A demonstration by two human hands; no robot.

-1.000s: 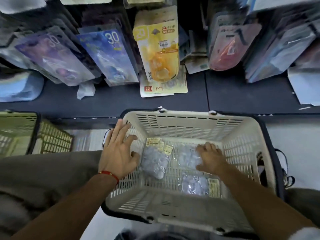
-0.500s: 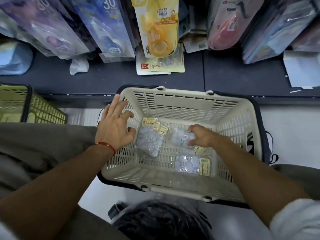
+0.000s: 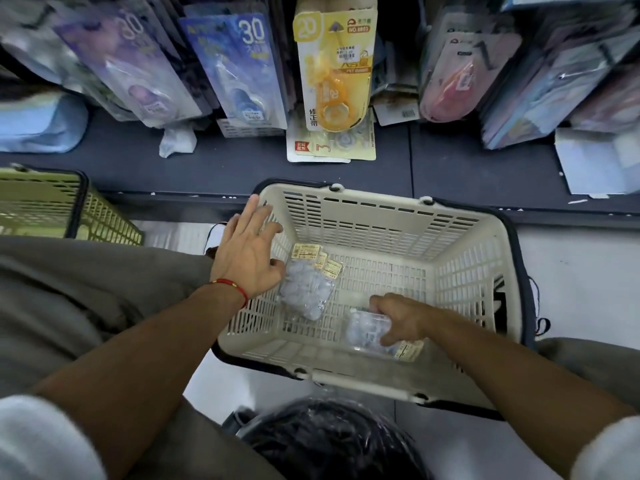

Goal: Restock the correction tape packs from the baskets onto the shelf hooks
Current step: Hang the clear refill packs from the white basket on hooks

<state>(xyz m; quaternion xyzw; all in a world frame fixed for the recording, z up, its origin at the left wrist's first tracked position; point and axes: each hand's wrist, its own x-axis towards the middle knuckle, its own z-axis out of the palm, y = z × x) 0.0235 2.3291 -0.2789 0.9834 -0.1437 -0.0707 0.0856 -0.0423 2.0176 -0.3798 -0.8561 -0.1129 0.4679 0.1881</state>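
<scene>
clear tape packs [image 3: 306,294], flat in cream basket [image 3: 381,216]

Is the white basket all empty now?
No, the white basket holds clear packs: one lies by the left hand, and the right hand grips another clear pack.

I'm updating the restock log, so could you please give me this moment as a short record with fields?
Basket: cream basket on the floor in front of the shelf
Left hand: left hand flat against the basket's left wall, fingers straight
Right hand: right hand inside the basket, gripping a clear pack
Loose in the basket: another clear pack beside the left hand
On hooks: yellow pack, blue pack
Nearby: green basket
</scene>
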